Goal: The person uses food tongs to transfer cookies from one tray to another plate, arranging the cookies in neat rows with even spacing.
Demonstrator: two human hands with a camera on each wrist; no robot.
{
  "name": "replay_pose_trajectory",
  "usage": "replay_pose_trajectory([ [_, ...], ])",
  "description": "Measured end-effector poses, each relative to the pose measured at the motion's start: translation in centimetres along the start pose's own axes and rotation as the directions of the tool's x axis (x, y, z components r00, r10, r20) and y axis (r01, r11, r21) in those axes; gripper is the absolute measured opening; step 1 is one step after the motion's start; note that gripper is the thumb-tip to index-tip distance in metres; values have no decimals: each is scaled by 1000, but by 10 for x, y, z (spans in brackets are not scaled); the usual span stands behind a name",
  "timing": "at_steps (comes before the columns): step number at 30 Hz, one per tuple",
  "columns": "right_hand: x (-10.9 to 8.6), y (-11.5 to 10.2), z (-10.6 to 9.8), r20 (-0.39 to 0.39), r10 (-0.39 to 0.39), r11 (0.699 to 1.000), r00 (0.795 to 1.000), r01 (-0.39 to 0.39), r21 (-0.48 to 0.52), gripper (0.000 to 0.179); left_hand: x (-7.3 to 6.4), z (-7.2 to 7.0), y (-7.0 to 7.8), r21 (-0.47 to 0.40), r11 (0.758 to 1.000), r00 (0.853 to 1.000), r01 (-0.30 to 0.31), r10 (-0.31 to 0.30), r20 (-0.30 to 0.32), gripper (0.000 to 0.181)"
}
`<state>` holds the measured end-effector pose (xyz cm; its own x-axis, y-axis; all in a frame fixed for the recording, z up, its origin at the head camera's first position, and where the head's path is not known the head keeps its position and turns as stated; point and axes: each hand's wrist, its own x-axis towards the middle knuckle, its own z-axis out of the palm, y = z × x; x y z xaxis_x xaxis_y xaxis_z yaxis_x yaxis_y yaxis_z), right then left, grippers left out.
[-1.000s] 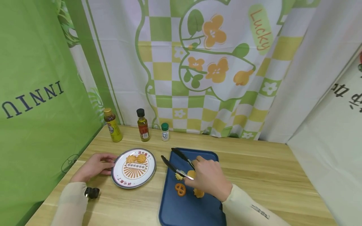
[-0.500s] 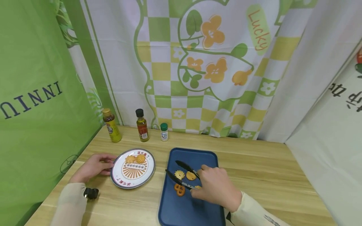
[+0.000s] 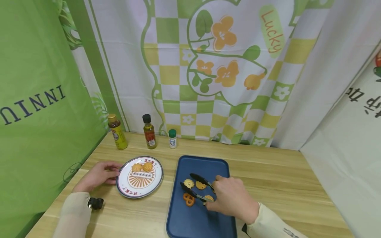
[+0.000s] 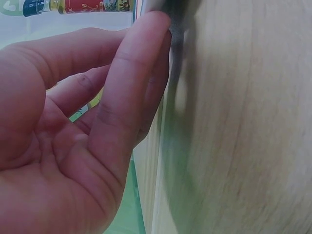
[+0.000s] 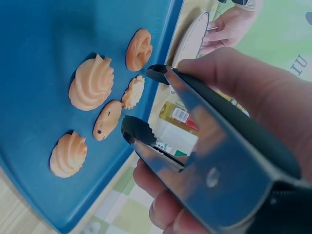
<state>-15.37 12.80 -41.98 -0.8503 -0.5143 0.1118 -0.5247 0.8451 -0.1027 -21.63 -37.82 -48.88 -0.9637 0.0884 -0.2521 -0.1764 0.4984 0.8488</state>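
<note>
My left hand (image 3: 101, 175) holds the rim of a white patterned plate (image 3: 125, 188) between thumb and fingers. Two swirled cookies (image 3: 147, 166) lie toward the plate's far side. In my right hand (image 3: 233, 200) is a pair of black-tipped tongs (image 5: 214, 156), tips apart with nothing between them. They stand over a blue tray (image 3: 184, 224). On it are a pretzel-shaped cookie (image 3: 189, 199), a scalloped cookie (image 3: 189, 183), a round cookie with small holes (image 3: 200, 185) and swirled cookies (image 5: 91, 83). The tongs and right hand partly cover the swirled ones in the head view.
Along the back of the wooden table (image 3: 268, 172) stand a yellow-labelled bottle (image 3: 119, 135), a black-capped bottle (image 3: 149, 132) and a green-capped shaker (image 3: 172, 138). A patterned curtain (image 3: 202, 112) hangs behind them. Bare tabletop lies between plate and tray.
My right hand has moved the tongs toward the near right over the tray, uncovering the scalloped and round cookies. The left hand and plate stay in place.
</note>
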Motion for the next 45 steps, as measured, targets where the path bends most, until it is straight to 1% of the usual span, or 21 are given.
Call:
replay_pose_trajectory([
  [6, 1, -2, 0, -6, 1, 1000, 1000, -1, 3, 61, -1, 1, -2, -26, 999, 1000, 22, -22, -5, 46],
  [20, 3, -5, 2, 12, 28, 1000, 1000, -28, 12, 65, 1, 0, -2, -12, 1000, 1000, -10, 10, 4, 44],
  [25, 4, -6, 2, 4, 20, 1000, 1000, -20, 7, 66, 1, 1, -3, -8, 1000, 1000, -15, 15, 4, 43],
  [30, 4, -5, 2, 14, 20, 999, 1000, -20, 25, 65, -1, 1, -1, -9, 1000, 1000, -7, 7, 2, 41],
  [31, 5, -5, 2, 12, 19, 999, 1000, -20, 26, 65, -1, 2, -1, -12, 1000, 1000, -2, 2, -1, 41],
  [38, 8, -7, 3, -23, 4, 1000, 1000, -4, 20, 64, 0, 0, -1, -8, 1000, 1000, -16, 16, 3, 42],
  [45, 17, -14, 0, -21, 1, 999, 1000, 0, 53, 61, 0, 1, -2, -2, 1000, 1000, -19, 19, -4, 41],
])
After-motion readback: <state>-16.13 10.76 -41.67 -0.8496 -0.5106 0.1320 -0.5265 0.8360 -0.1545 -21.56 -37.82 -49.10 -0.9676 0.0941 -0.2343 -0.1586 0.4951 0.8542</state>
